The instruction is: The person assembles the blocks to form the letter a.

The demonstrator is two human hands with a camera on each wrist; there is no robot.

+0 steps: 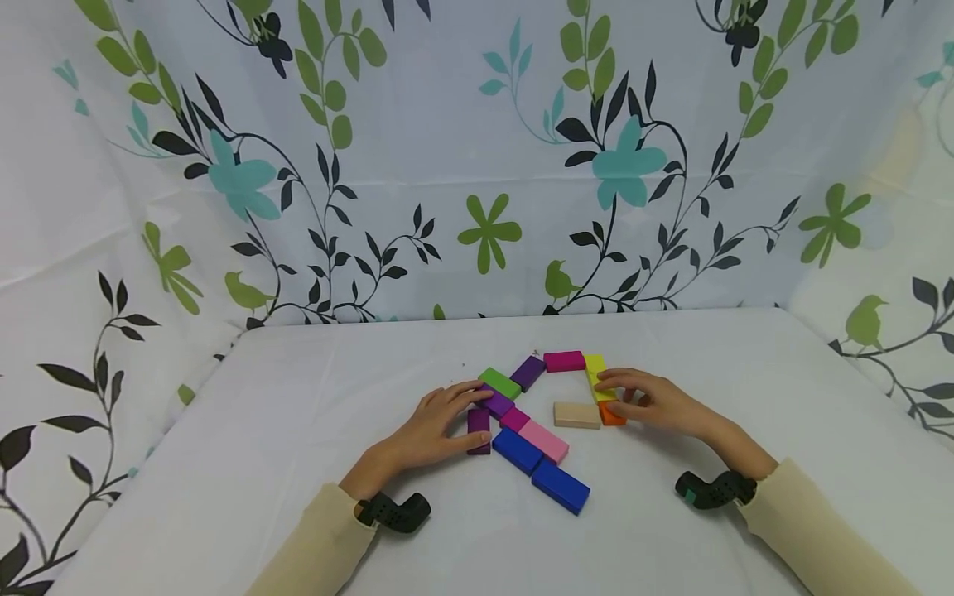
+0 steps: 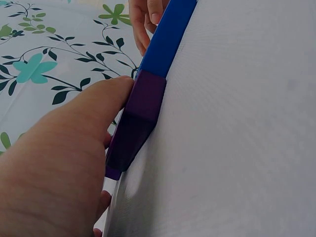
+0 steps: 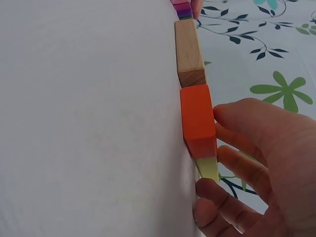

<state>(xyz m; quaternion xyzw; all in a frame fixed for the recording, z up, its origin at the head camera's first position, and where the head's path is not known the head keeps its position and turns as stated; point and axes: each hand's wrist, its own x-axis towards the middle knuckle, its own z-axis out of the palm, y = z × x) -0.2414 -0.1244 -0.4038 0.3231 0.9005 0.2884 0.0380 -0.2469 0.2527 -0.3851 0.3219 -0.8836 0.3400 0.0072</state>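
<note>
On the white table, my left hand (image 1: 432, 426) is spread beside a dark purple block (image 1: 479, 422), its thumb touching that block's near end. The fingertips reach a purple block (image 1: 498, 404) just beyond. My right hand (image 1: 659, 401) has its thumb at an orange block (image 1: 613, 414) and its loosely bent fingers along a yellow block (image 1: 596, 368). In the right wrist view, the orange block (image 3: 198, 118) lies end to end with a plain wooden block (image 3: 189, 47). The left wrist view shows the thumb on the dark purple block (image 2: 143, 96), a blue block (image 2: 170, 39) behind it.
Between the hands, a slanting row holds green (image 1: 501, 382), magenta (image 1: 514, 419), pink (image 1: 544, 440) and blue blocks (image 1: 561, 487). Another purple block (image 1: 528, 372) and a magenta one (image 1: 564, 361) lie at the back. A leaf-patterned curtain (image 1: 417, 165) hangs behind the table.
</note>
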